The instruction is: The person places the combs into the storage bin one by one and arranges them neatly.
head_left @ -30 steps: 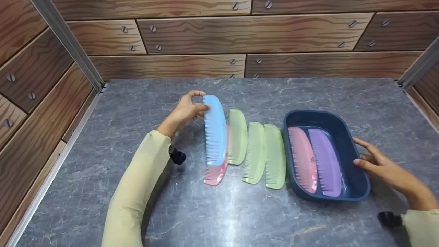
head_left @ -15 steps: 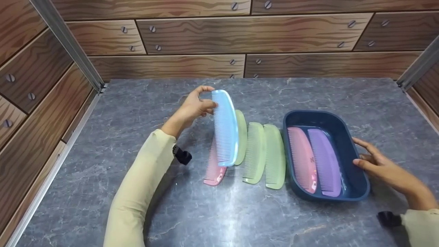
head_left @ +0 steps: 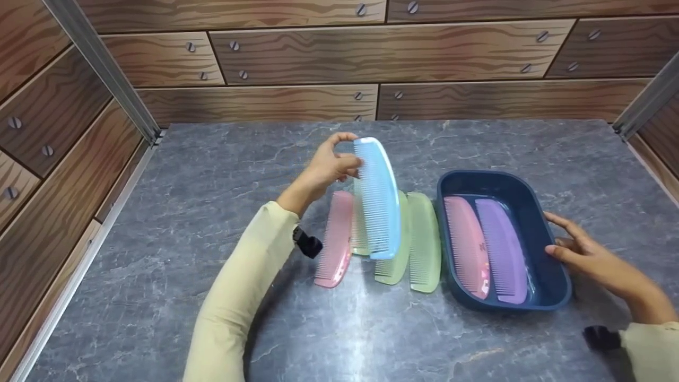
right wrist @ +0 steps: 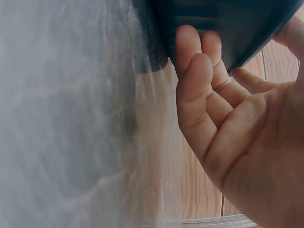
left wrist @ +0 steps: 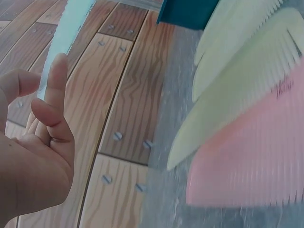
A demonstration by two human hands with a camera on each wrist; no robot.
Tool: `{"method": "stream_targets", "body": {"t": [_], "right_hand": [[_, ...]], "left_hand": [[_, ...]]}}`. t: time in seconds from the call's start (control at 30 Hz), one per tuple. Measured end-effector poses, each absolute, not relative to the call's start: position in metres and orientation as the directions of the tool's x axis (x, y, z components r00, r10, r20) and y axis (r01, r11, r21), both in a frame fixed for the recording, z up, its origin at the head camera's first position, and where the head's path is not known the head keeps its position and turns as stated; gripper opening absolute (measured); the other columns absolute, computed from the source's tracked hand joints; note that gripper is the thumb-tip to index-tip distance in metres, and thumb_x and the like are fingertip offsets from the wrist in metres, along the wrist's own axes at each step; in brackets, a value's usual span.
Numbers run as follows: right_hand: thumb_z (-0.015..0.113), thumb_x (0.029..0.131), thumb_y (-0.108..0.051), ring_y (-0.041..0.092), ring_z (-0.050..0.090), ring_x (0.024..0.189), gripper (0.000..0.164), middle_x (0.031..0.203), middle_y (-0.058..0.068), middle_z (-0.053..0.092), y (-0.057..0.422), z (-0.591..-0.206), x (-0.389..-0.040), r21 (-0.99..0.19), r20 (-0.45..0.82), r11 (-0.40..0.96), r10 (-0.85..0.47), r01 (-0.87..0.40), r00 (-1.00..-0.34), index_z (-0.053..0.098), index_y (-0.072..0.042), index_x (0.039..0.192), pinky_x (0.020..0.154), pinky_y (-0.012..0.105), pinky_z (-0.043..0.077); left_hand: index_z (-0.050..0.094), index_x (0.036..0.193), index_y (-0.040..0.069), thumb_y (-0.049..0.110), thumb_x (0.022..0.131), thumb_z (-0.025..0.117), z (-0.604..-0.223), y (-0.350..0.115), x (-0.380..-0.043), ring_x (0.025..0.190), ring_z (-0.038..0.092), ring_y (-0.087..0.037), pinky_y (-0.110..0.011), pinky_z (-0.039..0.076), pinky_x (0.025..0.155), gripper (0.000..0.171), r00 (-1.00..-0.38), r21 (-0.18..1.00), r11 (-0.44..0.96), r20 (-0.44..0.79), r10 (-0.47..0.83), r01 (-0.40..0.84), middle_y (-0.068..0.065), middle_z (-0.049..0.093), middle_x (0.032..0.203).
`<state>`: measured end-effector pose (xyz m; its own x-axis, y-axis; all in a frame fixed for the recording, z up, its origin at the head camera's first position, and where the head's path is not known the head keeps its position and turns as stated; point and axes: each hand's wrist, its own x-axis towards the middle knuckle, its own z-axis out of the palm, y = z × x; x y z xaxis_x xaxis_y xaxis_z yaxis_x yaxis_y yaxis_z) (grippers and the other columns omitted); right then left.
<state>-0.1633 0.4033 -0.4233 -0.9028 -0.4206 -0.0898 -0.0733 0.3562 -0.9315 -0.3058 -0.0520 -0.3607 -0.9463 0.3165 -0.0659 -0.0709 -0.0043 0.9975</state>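
Wood-patterned walls [head_left: 302, 53]; grey marbled tabletop [head_left: 297, 334]

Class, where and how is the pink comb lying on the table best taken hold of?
I would pinch the pink comb by its near end, coming from the near side: it lies flat, that end juts past the green comb beside it, and bare table lies in front.

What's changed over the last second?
The left grip has carried the blue comb rightward, uncovering the loose pink comb. Nothing was released. The right grip stayed against the navy tub; the green combs and tub contents kept their places.
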Motion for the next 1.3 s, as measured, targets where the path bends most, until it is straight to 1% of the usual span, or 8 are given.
{"method": "stream_targets", "body": {"t": [0.37,0.53,0.63,0.73,0.8,0.87,1.17,1.3], "right_hand": [[0.040,0.102,-0.003,0.002,0.065,0.101,0.065,0.117,-0.022,0.060,0.404,-0.423,-0.163,-0.922,-0.098,0.380,-0.412,-0.073,-0.906,0.010,-0.025,0.155,0.077,0.024,0.056],[0.040,0.102,-0.002,0.001,0.064,0.101,0.065,0.117,-0.022,0.060,0.405,-0.423,-0.163,-0.919,-0.098,0.387,-0.409,-0.075,-0.907,0.010,-0.025,0.155,0.077,0.023,0.056],[0.040,0.102,-0.003,0.000,0.063,0.102,0.065,0.117,-0.022,0.059,0.404,-0.423,-0.163,-0.915,-0.105,0.396,-0.406,-0.072,-0.908,0.009,-0.026,0.155,0.078,0.023,0.056],[0.040,0.102,-0.004,0.001,0.064,0.101,0.065,0.116,-0.022,0.060,0.403,-0.423,-0.163,-0.914,-0.109,0.400,-0.404,-0.068,-0.908,0.009,-0.026,0.155,0.077,0.024,0.056],[0.040,0.102,-0.004,0.002,0.065,0.100,0.065,0.115,-0.021,0.061,0.403,-0.422,-0.163,-0.914,-0.108,0.399,-0.403,-0.069,-0.909,0.009,-0.026,0.155,0.077,0.025,0.056],[0.040,0.102,-0.004,0.003,0.065,0.100,0.065,0.114,-0.020,0.061,0.403,-0.422,-0.164,-0.915,-0.105,0.397,-0.405,-0.071,-0.908,0.010,-0.026,0.155,0.077,0.025,0.056],[0.040,0.102,-0.003,0.003,0.065,0.100,0.064,0.114,-0.018,0.062,0.404,-0.423,-0.164,-0.923,-0.098,0.376,-0.418,-0.074,-0.903,0.010,-0.026,0.154,0.076,0.025,0.056],[0.040,0.102,-0.004,0.003,0.065,0.100,0.064,0.114,-0.018,0.062,0.403,-0.424,-0.164,-0.919,-0.100,0.386,-0.411,-0.074,-0.906,0.010,-0.025,0.154,0.077,0.025,0.056]], "left_hand": [[0.044,0.129,0.010,-0.003,0.083,0.060,-0.358,-0.020,-0.302,0.059,0.064,-0.012,-0.019,0.034,0.050,0.050,-0.931,0.998,-0.010,-0.048,0.361,-0.055,-0.002,0.069,0.081],[0.044,0.128,0.011,-0.003,0.084,0.060,-0.360,-0.003,-0.300,0.058,0.064,-0.011,-0.018,0.034,0.049,0.049,-0.924,0.996,-0.044,-0.050,0.379,-0.072,-0.002,0.068,0.081],[0.044,0.129,0.011,-0.003,0.084,0.060,-0.361,0.007,-0.299,0.058,0.065,-0.011,-0.018,0.034,0.049,0.050,-0.923,0.996,-0.057,-0.045,0.381,-0.072,-0.008,0.071,0.086],[0.043,0.130,0.012,-0.003,0.084,0.061,-0.362,0.016,-0.298,0.058,0.065,-0.011,-0.018,0.034,0.049,0.051,-0.925,0.995,-0.067,-0.046,0.377,-0.077,-0.018,0.072,0.099],[0.043,0.131,0.011,-0.003,0.084,0.061,-0.363,0.022,-0.298,0.058,0.065,-0.011,-0.018,0.034,0.049,0.052,-0.927,0.994,-0.078,-0.047,0.373,-0.082,-0.021,0.071,0.107],[0.043,0.131,0.011,-0.003,0.084,0.061,-0.364,0.028,-0.298,0.058,0.065,-0.010,-0.019,0.033,0.049,0.052,-0.929,0.993,-0.088,-0.045,0.367,-0.083,-0.023,0.070,0.109],[0.043,0.130,0.009,-0.004,0.086,0.063,-0.365,0.046,-0.295,0.055,0.063,-0.010,-0.019,0.033,0.048,0.051,-0.931,0.988,-0.131,-0.026,0.364,-0.079,-0.022,0.071,0.101],[0.045,0.126,0.012,-0.004,0.086,0.063,-0.368,0.054,-0.293,0.055,0.063,-0.011,-0.019,0.033,0.047,0.047,-0.929,0.987,-0.138,-0.023,0.370,-0.080,-0.015,0.072,0.088]]}}
